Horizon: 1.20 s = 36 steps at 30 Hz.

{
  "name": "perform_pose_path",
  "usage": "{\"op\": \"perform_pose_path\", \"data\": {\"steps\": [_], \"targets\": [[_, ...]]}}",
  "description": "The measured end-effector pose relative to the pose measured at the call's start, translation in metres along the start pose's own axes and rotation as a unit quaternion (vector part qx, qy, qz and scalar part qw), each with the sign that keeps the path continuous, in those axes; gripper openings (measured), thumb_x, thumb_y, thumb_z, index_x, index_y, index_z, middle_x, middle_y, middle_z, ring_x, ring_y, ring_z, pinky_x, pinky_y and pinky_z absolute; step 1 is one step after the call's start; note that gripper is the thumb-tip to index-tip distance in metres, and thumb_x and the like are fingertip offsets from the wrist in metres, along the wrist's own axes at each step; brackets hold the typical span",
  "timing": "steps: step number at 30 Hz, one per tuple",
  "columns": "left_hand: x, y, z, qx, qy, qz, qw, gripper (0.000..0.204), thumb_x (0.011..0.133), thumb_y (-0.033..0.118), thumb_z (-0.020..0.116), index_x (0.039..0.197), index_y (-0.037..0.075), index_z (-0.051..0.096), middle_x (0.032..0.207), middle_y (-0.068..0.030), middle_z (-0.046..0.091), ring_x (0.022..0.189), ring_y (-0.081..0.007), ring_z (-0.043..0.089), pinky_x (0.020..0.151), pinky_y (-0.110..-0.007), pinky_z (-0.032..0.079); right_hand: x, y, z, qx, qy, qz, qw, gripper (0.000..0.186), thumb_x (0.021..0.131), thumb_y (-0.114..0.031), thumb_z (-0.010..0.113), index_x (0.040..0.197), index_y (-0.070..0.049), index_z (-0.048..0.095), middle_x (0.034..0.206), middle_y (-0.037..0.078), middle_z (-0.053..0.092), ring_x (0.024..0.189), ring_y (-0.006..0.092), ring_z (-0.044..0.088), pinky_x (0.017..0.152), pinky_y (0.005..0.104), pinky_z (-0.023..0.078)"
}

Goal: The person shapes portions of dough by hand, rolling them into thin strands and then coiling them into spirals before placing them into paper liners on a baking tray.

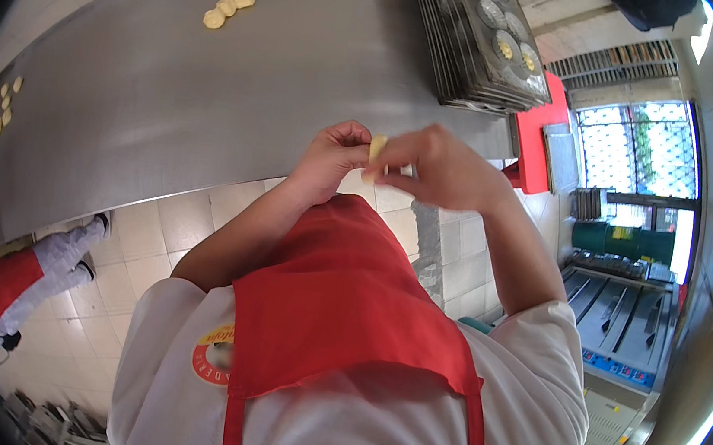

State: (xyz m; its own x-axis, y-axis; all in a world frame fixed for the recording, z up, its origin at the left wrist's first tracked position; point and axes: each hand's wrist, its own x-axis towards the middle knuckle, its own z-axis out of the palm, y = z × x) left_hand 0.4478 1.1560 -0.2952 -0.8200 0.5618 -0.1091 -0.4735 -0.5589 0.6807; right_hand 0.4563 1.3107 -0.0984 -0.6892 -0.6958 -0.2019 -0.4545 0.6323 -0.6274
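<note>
A small piece of pale yellow dough (pixel 377 146) is held between my two hands, just above the table's near edge. My left hand (pixel 333 157) is closed, thumb and fingers pinching the dough from its left side. From the right, my right hand (pixel 445 169) curls over the same piece with its fingertips, slightly smeared by motion. Three dough lumps (pixel 229 8) lie in a row farther back on the steel table (pixel 162 89). A stack of metal mould trays (pixel 470 52) stands at the table's far right, with yellow dough in some round cups of the top tray.
Several small dough pieces (pixel 6 106) sit at the table's far left end. Another person in a red apron (pixel 6 290) is beyond that end. A red surface (pixel 540 133) adjoins the trays on the right. Behind it stands a metal machine with blue controls (pixel 615 324).
</note>
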Motion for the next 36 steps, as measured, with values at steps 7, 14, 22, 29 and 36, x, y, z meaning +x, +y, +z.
{"op": "perform_pose_path", "data": {"steps": [7, 14, 22, 29, 36], "targets": [[0.012, 0.038, 0.026, -0.027, 0.025, -0.066, 0.997, 0.016, 0.093, 0.009, 0.068, 0.106, 0.000, 0.066, 0.106, -0.0110, 0.069, 0.098, -0.0209, 0.070, 0.086, -0.037, 0.060, 0.005, 0.061, -0.014, 0.088, 0.162, 0.103, 0.978, 0.018, 0.093, -0.015, 0.072, 0.103, 0.000, 0.074, 0.095, 0.008, 0.074, 0.086, 0.0159, 0.070, 0.079, 0.0304, 0.056], [0.081, 0.056, 0.033, 0.045, -0.005, -0.123, 0.991, 0.035, 0.092, 0.021, 0.074, 0.118, -0.002, 0.065, 0.108, -0.0117, 0.069, 0.098, -0.0193, 0.069, 0.085, -0.033, 0.058, -0.006, 0.137, -0.002, 0.448, 0.236, 0.163, 0.847, 0.033, 0.099, -0.023, 0.067, 0.116, 0.006, 0.066, 0.101, 0.012, 0.071, 0.091, 0.0173, 0.070, 0.080, 0.0306, 0.060], [0.253, 0.123, 0.121, 0.439, -0.019, 0.104, 0.892, 0.061, 0.089, 0.029, 0.079, 0.138, 0.002, 0.054, 0.114, -0.0114, 0.069, 0.099, -0.0165, 0.066, 0.080, -0.031, 0.057, -0.008, 0.250, -0.137, 0.565, 0.285, 0.083, 0.769, 0.027, 0.093, -0.007, 0.072, 0.119, -0.003, 0.063, 0.109, 0.007, 0.070, 0.099, 0.0170, 0.069, 0.086, 0.0308, 0.059], [0.351, 0.160, 0.017, 0.571, 0.231, 0.183, 0.766, 0.063, 0.092, 0.041, 0.073, 0.141, 0.007, 0.053, 0.135, -0.0196, 0.062, 0.120, -0.0349, 0.062, 0.098, -0.043, 0.051, 0.008, 0.395, -0.302, 0.383, 0.286, 0.147, 0.866, 0.030, 0.092, -0.014, 0.073, 0.119, -0.004, 0.063, 0.107, 0.008, 0.070, 0.095, 0.0161, 0.068, 0.082, 0.0303, 0.057], [0.290, 0.183, -0.217, 0.864, 0.297, -0.194, 0.357, 0.070, 0.088, 0.017, 0.068, 0.150, 0.009, 0.037, 0.152, -0.0215, 0.041, 0.137, -0.0391, 0.045, 0.112, -0.047, 0.041, 0.046, 0.445, -0.313, 0.079, 0.113, 0.187, 0.973, 0.032, 0.091, -0.019, 0.070, 0.117, -0.002, 0.064, 0.098, 0.012, 0.073, 0.085, 0.0233, 0.069, 0.075, 0.0351, 0.055]]}}
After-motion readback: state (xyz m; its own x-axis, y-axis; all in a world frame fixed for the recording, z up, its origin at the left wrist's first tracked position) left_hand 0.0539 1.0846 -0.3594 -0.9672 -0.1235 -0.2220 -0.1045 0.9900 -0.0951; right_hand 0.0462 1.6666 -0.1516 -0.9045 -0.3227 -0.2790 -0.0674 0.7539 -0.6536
